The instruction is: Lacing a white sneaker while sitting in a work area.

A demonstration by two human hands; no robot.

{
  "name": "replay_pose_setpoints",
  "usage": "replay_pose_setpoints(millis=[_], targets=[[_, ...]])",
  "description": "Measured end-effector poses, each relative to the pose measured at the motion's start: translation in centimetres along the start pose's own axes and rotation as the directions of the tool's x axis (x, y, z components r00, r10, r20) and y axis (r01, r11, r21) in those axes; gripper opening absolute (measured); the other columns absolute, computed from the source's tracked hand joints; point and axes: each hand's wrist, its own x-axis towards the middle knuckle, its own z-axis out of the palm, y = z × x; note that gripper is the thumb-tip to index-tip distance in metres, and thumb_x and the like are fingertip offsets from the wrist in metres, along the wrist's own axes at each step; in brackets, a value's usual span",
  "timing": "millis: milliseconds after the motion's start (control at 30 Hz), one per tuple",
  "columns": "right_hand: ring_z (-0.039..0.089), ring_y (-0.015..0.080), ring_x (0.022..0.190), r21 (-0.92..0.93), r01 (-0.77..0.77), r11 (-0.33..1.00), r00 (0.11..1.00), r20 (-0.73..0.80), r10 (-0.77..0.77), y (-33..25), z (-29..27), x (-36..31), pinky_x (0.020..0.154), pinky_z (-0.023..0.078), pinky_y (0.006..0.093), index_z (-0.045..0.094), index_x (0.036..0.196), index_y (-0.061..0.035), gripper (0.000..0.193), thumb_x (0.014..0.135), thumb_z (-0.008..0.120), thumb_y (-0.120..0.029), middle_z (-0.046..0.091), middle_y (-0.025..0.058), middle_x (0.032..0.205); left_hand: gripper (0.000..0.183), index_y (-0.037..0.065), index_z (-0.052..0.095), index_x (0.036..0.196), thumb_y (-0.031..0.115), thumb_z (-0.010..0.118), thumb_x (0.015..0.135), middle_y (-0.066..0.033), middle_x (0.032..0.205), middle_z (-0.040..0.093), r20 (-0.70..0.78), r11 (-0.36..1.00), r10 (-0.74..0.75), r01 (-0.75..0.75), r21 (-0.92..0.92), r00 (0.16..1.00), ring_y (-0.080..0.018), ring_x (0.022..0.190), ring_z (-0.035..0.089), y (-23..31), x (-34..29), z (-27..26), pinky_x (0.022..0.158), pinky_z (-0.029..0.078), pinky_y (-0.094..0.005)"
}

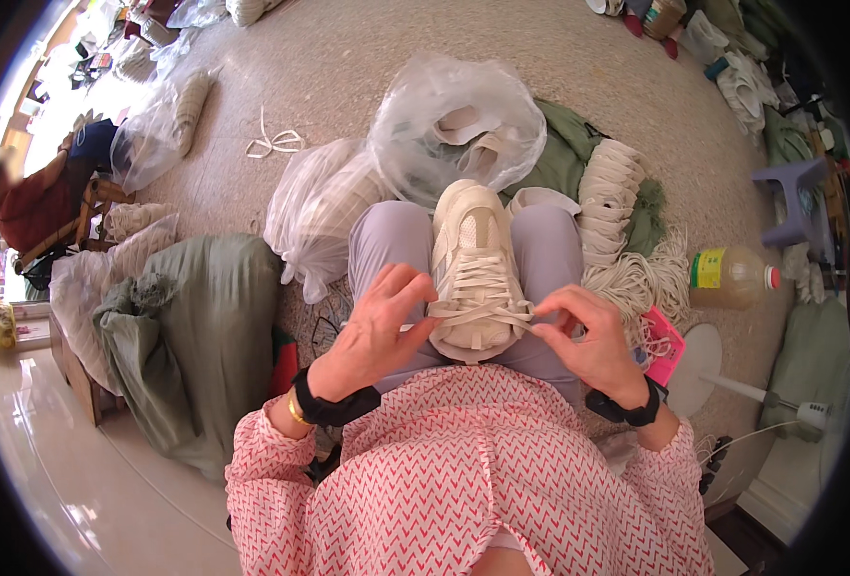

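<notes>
A cream sneaker (476, 226) rests between my knees, its toe pointing away from me and its heel close to my body. Flat cream shoelaces (482, 278) criss-cross up its front, and near the ankle opening they cross in a loose tie. At the left side of the tie, my left hand (382, 322) pinches the lace between thumb and fingertips. My right hand (588, 341) pinches the lace on the opposite side with thumb and forefinger. The strand runs across the shoe between both hands.
Beyond my knees lie a clear plastic bag (386, 125) with pale pieces and another bag (319, 206). At right are stacked pale shoe parts (607, 197), lace bundles (636, 283), a pink basket (663, 346) and a jug (732, 276). Green sacks (218, 326) stand left; another person (41, 197) sits farther off.
</notes>
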Motion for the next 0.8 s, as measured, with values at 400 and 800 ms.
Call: replay_pose_setpoints(millis=[400, 800], targets=[[0.067, 0.0273, 0.068, -0.128, 0.156, 0.979, 0.987, 0.05, -0.151, -0.5, 2.3, 2.0, 0.062, 0.052, 0.037, 0.064, 0.094, -0.0011, 0.01, 0.092, 0.074, -0.004, 0.065, 0.0117, 0.092, 0.009, -0.002, 0.062, 0.105, -0.004, 0.06, 0.096, -0.0069, 0.098, 0.066, 0.098, 0.885, -0.219, 0.24, -0.399, 0.971, -0.0129, 0.087, 0.063, -0.6, 0.6, 1.4, 0.072, 0.05, -0.0291], [0.069, 0.0049, 0.083, 0.445, -0.301, 0.843, 0.947, 0.243, 0.21, -2.3, 0.5, 2.6, 0.069, 0.052, 0.0217, 0.066, 0.105, -0.0013, 0.005, 0.101, 0.067, -0.004, 0.07, -0.0009, 0.086, 0.017, 0.002, 0.065, 0.096, 0.016, 0.069, 0.103, 0.0042, 0.08, 0.056, 0.278, 0.853, -0.241, 0.34, -0.397, 0.93, -0.0048, 0.069, 0.042, -0.1, 1.0, 0.2, 0.059, 0.038, -0.0257]])
